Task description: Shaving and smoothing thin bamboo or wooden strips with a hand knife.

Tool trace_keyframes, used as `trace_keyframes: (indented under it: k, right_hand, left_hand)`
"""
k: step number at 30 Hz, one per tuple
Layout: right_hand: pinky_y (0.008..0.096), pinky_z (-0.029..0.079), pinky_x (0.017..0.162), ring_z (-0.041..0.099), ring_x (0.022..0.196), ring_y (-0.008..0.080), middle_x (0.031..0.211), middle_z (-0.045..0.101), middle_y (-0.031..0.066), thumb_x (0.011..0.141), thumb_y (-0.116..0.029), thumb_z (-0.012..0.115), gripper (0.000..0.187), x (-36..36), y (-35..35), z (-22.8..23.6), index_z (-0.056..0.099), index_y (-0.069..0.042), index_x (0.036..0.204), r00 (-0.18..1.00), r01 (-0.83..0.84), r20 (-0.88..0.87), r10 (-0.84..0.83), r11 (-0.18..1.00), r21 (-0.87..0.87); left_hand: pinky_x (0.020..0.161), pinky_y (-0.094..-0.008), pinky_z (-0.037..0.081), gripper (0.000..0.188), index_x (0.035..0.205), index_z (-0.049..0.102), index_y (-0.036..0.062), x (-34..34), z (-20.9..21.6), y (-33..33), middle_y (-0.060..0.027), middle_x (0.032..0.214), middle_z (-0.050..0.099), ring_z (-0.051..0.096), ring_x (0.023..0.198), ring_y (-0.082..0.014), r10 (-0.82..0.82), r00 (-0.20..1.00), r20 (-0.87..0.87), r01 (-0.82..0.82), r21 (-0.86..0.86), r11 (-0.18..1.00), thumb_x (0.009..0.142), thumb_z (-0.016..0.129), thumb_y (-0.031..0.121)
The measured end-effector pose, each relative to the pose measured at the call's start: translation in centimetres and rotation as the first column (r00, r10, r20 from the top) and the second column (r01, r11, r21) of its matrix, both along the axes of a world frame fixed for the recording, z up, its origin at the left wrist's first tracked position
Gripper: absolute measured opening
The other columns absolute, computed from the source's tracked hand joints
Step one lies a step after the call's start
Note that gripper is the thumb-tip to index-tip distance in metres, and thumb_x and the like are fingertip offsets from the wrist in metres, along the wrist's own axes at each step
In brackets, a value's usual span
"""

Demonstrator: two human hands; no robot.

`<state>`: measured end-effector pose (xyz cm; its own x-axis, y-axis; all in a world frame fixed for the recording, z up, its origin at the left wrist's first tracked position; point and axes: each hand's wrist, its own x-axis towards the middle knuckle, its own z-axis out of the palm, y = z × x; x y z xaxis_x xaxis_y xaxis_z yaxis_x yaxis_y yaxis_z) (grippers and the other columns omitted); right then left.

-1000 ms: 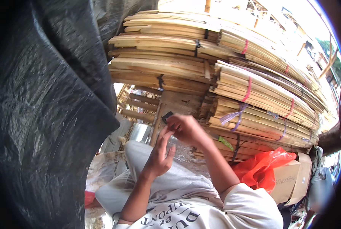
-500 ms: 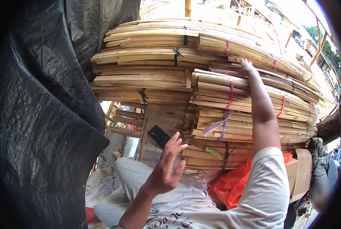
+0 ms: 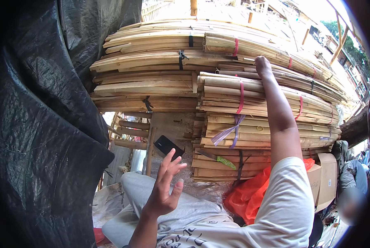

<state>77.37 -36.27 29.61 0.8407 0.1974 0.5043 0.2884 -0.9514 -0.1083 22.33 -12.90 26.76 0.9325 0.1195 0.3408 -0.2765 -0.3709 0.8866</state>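
Observation:
Split-bamboo slats are stacked in tied bundles in front of me. My right hand (image 3: 263, 66) is stretched far out over them, its fingers closed into a fist beside the upper right bundle (image 3: 251, 50); whether anything is inside the fist is hidden. Below that forearm lies another slat bundle (image 3: 220, 89), tied with pink bands. My left hand (image 3: 163, 186) is raised above my lap, fingers spread, holding nothing. Just beyond its fingertips a black phone (image 3: 165, 144) lies on a board. A green-patterned handle (image 3: 226, 162) with a flat blade rests against the lowest bundle.
A black plastic sheet (image 3: 48, 136) hangs along the left. By my right sleeve are an orange-red plastic bag (image 3: 249, 196) and a cardboard box (image 3: 326, 180). A thick log (image 3: 354, 126) juts in at the right, near another person's blurred shape (image 3: 352, 204).
My right hand has gone from loosely open fingers to a closed fist over the bundles. The left hand, still spread, has shifted slightly left and down. The whole view has drifted a little.

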Motion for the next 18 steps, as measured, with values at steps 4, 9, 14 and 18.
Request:
trace_keyframes:
  k: [4,9,14,18]
  right_hand:
    - [0.0391,0.055,0.078,0.066,0.088,0.0351,0.086,0.067,0.016,0.073,0.002,0.059,0.019,0.6,-0.7,-0.3,0.07,-0.008,0.084,0.964,-0.255,-0.192,0.186,0.858,-0.446]
    - [0.043,0.053,0.074,0.065,0.084,0.0382,0.084,0.066,0.0207,0.075,0.002,0.053,0.018,-1.7,4.7,0.3,0.069,-0.006,0.079,0.917,-0.384,-0.227,0.328,0.88,-0.279]
    - [0.0402,0.054,0.078,0.067,0.092,0.032,0.095,0.068,0.017,0.079,-0.01,0.063,0.018,-2.3,4.5,1.1,0.072,-0.009,0.095,0.899,-0.399,-0.336,0.28,0.84,-0.368]
    - [0.0373,0.052,0.088,0.064,0.103,0.0294,0.109,0.067,0.0141,0.068,-0.008,0.071,0.04,-1.6,0.0,3.2,0.068,-0.01,0.108,0.914,-0.15,-0.401,-0.064,0.865,-0.48]
  left_hand:
    - [0.103,-0.0436,0.039,0.035,0.124,0.053,0.0017,-0.5,0.2,0.0,-0.024,0.148,0.027,0.044,0.129,-0.0361,0.003,1.0,0.002,-0.003,-0.044,0.999,0.095,0.048,0.022]
    - [0.102,-0.0444,0.04,0.033,0.121,0.055,0.0029,-0.6,0.5,0.3,-0.0236,0.148,0.028,0.045,0.128,-0.0354,0.026,1.0,0.002,-0.026,-0.01,1.0,0.095,0.048,0.021]
    - [0.095,-0.0406,0.046,0.041,0.127,0.051,0.0008,0.0,0.2,0.2,-0.0236,0.148,0.028,0.052,0.121,-0.0305,-0.012,0.999,0.04,0.01,0.065,0.998,0.096,0.047,0.027]
    - [0.095,-0.0405,0.047,0.038,0.124,0.053,0.0008,0.0,0.4,0.2,-0.025,0.147,0.029,0.05,0.123,-0.0323,-0.016,0.998,0.059,0.012,0.065,0.998,0.096,0.048,0.026]
